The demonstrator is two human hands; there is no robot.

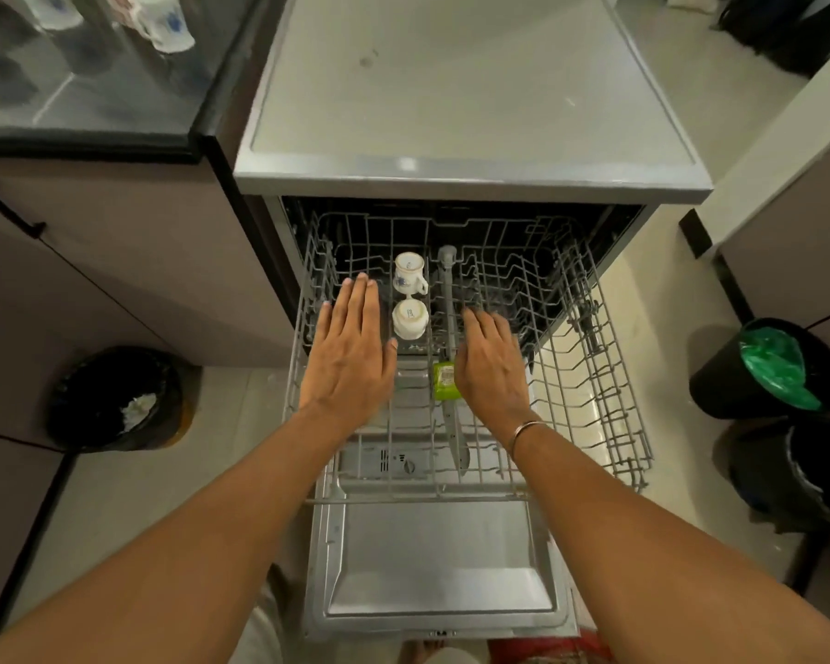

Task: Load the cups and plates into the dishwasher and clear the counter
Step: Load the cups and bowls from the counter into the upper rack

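Observation:
The dishwasher stands open with its grey wire rack pulled out over the lowered door. Two white cups with blue flower prints sit in the rack's left half: one lies further back with its handle to the right, the other sits just in front of it. My left hand hovers flat over the rack, just left of the cups, fingers apart and holding nothing. My right hand is spread over the rack's middle, right of the cups, also holding nothing. More white cups stand blurred on the dark counter at top left.
A green packet lies under the rack beside the grey spray arm. The dishwasher's grey top is bare. A black bin stands on the floor at left, a green-lined bin and another black one at right.

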